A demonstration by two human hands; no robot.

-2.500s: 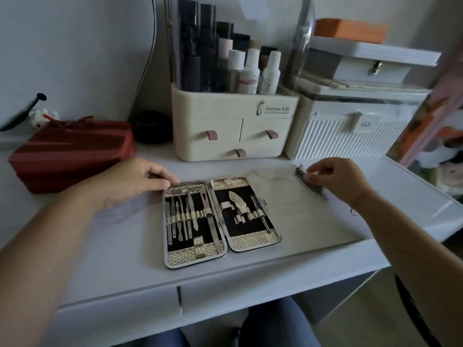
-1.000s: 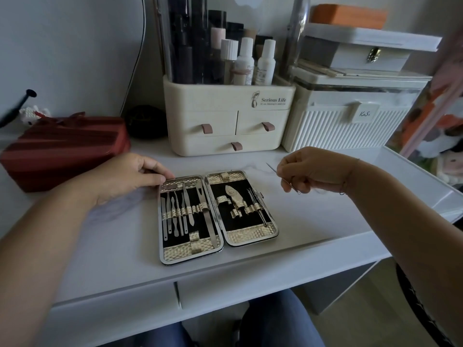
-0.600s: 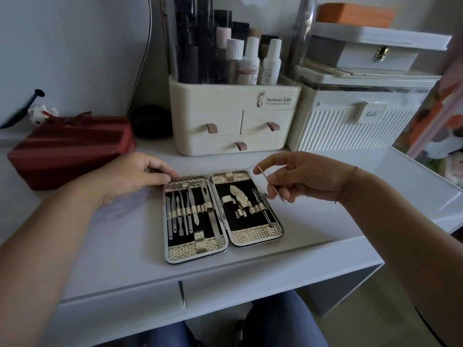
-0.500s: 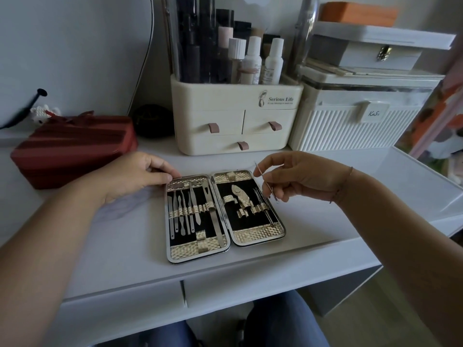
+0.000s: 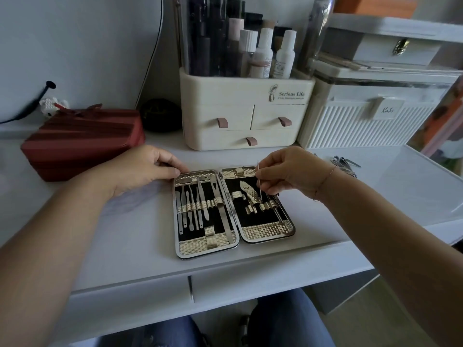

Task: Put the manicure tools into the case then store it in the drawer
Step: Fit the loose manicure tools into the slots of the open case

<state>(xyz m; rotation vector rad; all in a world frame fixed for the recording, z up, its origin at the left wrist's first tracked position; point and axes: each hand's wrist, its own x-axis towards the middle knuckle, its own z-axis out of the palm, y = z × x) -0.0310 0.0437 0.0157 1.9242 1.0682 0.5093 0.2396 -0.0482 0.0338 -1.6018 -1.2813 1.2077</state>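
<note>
Open manicure case (image 5: 234, 212), black lining with gold textured trim and a chrome rim, lies flat on the white counter (image 5: 125, 234) near its front edge, both halves face up. Left half: row of slim steel tools under a gold strap, long file at its right side. Right half: steel nipper (image 5: 248, 192) and a few thin tools in gold loops.

Right hand (image 5: 290, 174) over upper right half of case. Fingers pinched closed on a thin steel needle-like tool (image 5: 259, 184), held near upright, lower tip down at the gold loops beside the nipper; whether the tip is in a loop, cannot tell.

Left hand (image 5: 147, 169) palm down on counter at the case's top left corner, fingers curled loosely, fingertips touching the rim; holding nothing.

Loose steel tools (image 5: 344, 164) in a small pile on counter, right of the right wrist, apart from case.

Behind: cream cosmetics organiser with three small drawers (image 5: 246, 113); white ribbed box (image 5: 370, 113) to its right; dark red striped box (image 5: 82, 141) at left.
</note>
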